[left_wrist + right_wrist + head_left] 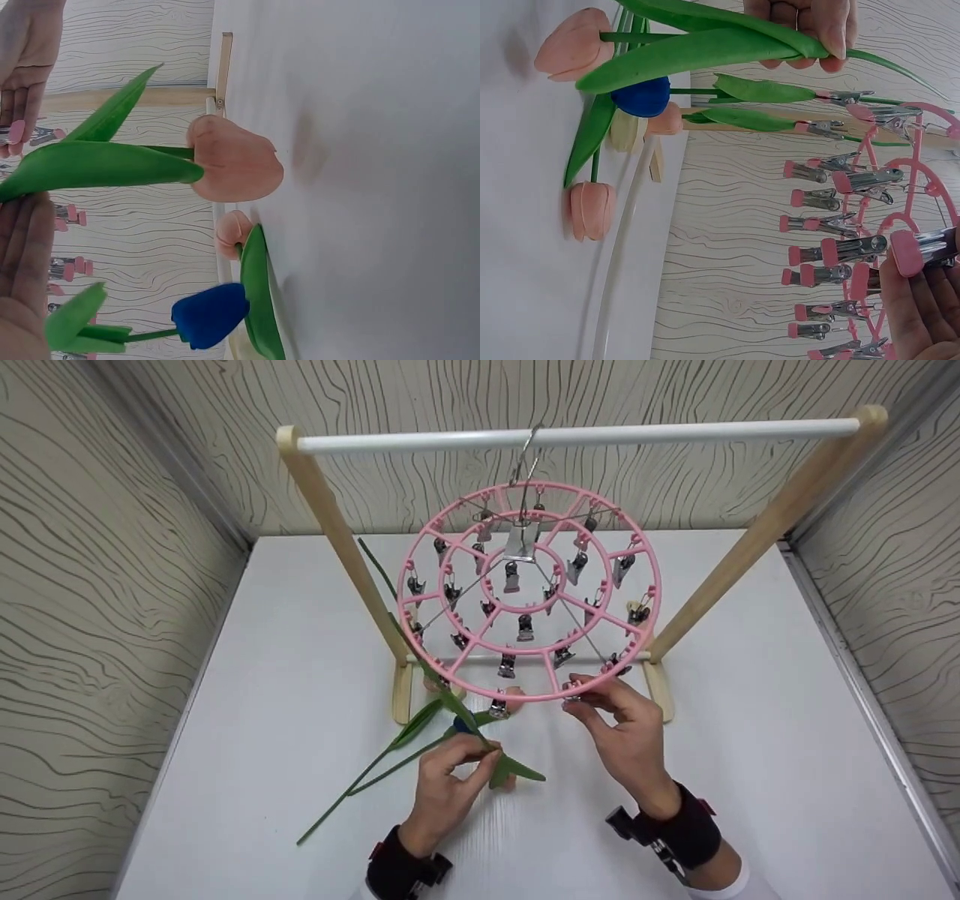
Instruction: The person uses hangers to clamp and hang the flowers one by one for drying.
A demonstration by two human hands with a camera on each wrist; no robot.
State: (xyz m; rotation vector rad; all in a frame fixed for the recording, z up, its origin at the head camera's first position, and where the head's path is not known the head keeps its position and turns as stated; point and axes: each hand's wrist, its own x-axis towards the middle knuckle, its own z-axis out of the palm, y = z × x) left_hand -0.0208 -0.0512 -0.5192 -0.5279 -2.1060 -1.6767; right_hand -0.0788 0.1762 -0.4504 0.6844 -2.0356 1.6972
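My left hand [450, 784] pinches an artificial tulip by its green stem and leaves; its pink bloom [234, 159] points down toward the table. At the front rim of a pink round clip hanger [658, 577], my right hand [630, 731] grips a metal clip with pink tips [922, 251]. Whether that clip's mouth is parted, I cannot tell. To the left of it, a blue tulip [641, 97] and another pink tulip [665, 120] hang bloom-down from clips. Several other clips around the rings hang with nothing in them.
The hanger hooks over the white bar [675, 433] of a rack with wooden posts [750, 532]. On the white table [300, 660] lie a pink tulip [592, 210] and a pale yellowish tulip [622, 131], their stems toward the left. Patterned walls [67, 622] stand around.
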